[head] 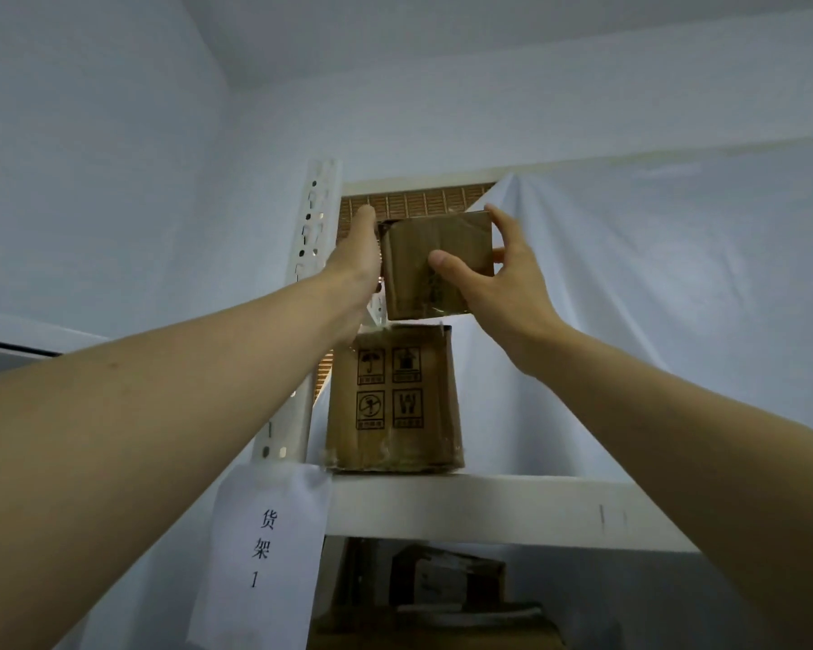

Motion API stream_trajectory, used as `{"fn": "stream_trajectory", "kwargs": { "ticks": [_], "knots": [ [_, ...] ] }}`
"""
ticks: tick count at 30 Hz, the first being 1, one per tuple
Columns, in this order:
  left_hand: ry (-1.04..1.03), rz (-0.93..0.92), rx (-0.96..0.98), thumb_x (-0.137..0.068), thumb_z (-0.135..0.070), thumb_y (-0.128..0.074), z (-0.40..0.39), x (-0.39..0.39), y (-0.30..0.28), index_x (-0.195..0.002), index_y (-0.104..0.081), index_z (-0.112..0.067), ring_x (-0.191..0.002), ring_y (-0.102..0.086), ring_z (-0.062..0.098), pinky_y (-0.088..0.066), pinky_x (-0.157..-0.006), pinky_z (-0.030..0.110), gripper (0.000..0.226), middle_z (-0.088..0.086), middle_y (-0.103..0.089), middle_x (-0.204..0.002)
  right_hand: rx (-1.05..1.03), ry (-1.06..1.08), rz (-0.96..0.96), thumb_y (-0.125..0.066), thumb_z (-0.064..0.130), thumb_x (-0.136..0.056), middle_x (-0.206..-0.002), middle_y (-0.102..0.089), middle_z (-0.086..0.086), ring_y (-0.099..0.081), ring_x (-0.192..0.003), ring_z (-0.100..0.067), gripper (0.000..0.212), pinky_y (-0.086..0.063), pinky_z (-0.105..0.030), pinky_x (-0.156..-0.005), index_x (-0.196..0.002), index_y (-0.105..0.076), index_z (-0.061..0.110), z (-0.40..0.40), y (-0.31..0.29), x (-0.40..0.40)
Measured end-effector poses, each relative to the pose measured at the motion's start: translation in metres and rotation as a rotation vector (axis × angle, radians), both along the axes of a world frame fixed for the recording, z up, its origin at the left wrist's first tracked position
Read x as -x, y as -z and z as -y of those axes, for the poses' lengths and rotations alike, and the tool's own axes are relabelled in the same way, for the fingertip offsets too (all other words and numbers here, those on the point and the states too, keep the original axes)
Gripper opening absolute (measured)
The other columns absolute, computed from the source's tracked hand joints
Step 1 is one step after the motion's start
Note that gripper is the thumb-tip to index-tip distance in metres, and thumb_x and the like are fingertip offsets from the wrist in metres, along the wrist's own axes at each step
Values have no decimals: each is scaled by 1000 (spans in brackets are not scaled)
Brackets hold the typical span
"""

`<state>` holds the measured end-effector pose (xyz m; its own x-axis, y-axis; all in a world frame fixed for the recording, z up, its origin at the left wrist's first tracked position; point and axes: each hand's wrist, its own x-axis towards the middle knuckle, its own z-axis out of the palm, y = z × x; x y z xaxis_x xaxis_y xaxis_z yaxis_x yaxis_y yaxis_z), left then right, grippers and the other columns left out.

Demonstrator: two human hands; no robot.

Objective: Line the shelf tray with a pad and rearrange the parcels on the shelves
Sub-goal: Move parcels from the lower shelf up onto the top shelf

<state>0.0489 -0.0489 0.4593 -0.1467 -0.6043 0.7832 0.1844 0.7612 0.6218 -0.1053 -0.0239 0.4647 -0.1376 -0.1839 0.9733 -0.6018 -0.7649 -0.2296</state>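
Observation:
Both of my hands hold a small brown cardboard parcel (418,260) up high, just above a larger parcel (393,405) printed with handling symbols. My left hand (355,255) presses flat against the small parcel's left side, its fingers partly hidden behind it. My right hand (494,274) grips the right side, thumb across the front face and fingers over the top right corner. The larger parcel stands on the white shelf (489,504). A woven brown pad (418,204) shows under the shelf above.
A white perforated upright (313,227) stands at the left, with a paper label (264,551) hanging from it. White sheeting (653,297) covers the rack's back and right. Several darker boxes (447,579) sit on the shelf below.

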Motion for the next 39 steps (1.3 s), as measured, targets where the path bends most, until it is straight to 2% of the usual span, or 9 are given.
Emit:
{"fn": "stream_trajectory", "kwargs": {
  "ticks": [4, 9, 11, 15, 19, 24, 30, 35, 39],
  "knots": [
    [-61, 80, -26, -103, -57, -20, 13, 12, 14, -130, -50, -30, -133, -37, 19, -21, -115, 42, 49, 9, -44, -148, -139, -1, 114, -72, 34, -91, -117, -61, -2, -67, -103, -22, 72, -61, -32, -68, -151, -33, 31, 22, -1, 8],
    [-147, 58, -42, -58, -95, -35, 48, 21, 21, -143, -45, -28, -129, -50, 32, -38, -108, 54, 109, 2, -56, -138, -184, -6, 173, -72, 35, -91, -106, -63, 8, -70, -97, -20, 69, -53, -23, -61, -150, -35, 30, 44, 1, 10],
    [-149, 32, -39, -47, -93, -43, 64, 23, 17, -142, -44, -29, -119, -58, 32, -46, -100, 54, 115, 6, -61, -131, -193, -5, 158, -75, 40, -87, -103, -62, 11, -69, -98, -18, 76, -59, -28, -71, -151, -35, 29, 52, 0, 6],
    [-169, 28, -10, -91, -59, -49, 63, 23, 20, -142, -42, -26, -107, -63, 28, -52, -96, 50, 60, 7, -64, -121, -236, 61, 173, -78, 63, -64, -133, -59, -1, -65, -111, -23, 104, -59, -44, -91, -151, -37, 25, 63, -2, -6],
    [-196, -28, -37, -101, -39, -45, 80, 23, 16, -136, -48, -24, -106, -63, 30, -53, -96, 50, 38, 9, -64, -117, -296, 114, 216, -76, 67, -61, -112, -67, -1, -70, -97, -24, 75, -61, -46, -84, -118, -52, 25, 70, 4, -11],
    [-202, -41, -96, -102, -38, -40, 89, 25, 16, -145, -41, -20, -120, -58, 34, -48, -102, 51, 47, 12, -60, -132, -299, 161, 240, -56, 86, -42, -120, -60, -3, -57, -118, -31, 89, -52, -53, -95, -113, -49, 32, 76, 15, -18],
    [-281, -56, -85, -106, -37, -33, 89, 26, 18, -135, -49, -12, -112, -59, 31, -49, -99, 49, 42, 14, -61, -121, -311, 108, 145, -67, 88, -42, -128, -58, -2, -57, -121, -27, 106, -54, -49, -97, -129, -48, 31, 77, 30, -15],
    [-330, -52, -66, -107, -39, -30, 83, 26, 22, -135, -47, -10, -111, -58, 28, -49, -97, 43, 44, 13, -60, -123, -431, 134, 86, -78, 71, -63, -143, -48, -4, -55, -126, -24, 117, -52, -44, -101, -154, -23, 21, 63, 45, -6],
    [-391, -28, -48, -107, -36, -32, 68, 25, 33, -151, -28, -10, -129, -48, 28, -38, -88, 34, 50, 11, -46, -145, -507, 137, 79, -76, 48, -85, -151, -42, -7, -51, -126, -20, 103, -44, -26, -84, -159, -11, 16, 45, 54, 3]
  ]
}}
